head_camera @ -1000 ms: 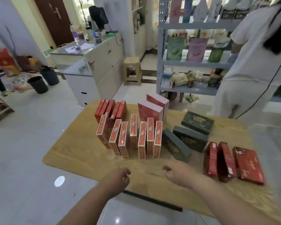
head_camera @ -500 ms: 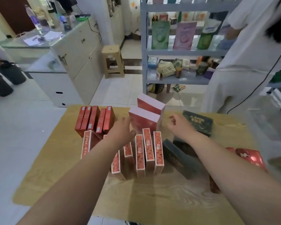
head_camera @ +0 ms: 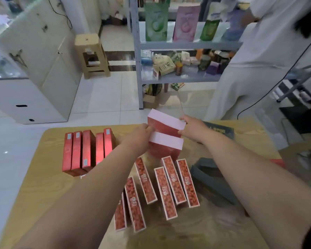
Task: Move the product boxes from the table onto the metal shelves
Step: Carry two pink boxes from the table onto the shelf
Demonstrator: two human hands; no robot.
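Between both hands (head_camera: 192,129), white-topped red boxes (head_camera: 166,126)

We see a pale tiled floor (head_camera: 101,94), a cream cabinet (head_camera: 48,56) at left, a tan plastic stool (head_camera: 91,54) beside it, glare on tiles.

Both bare forearms extend forward, converging slightly toward the far side. Left hand (head_camera: 140,136): palm turned inward, fingers curled, pressed against a surface at its fingertips. Right hand (head_camera: 193,128): palm facing left, fingers bent, likewise in contact. Wrists straight, roughly level.
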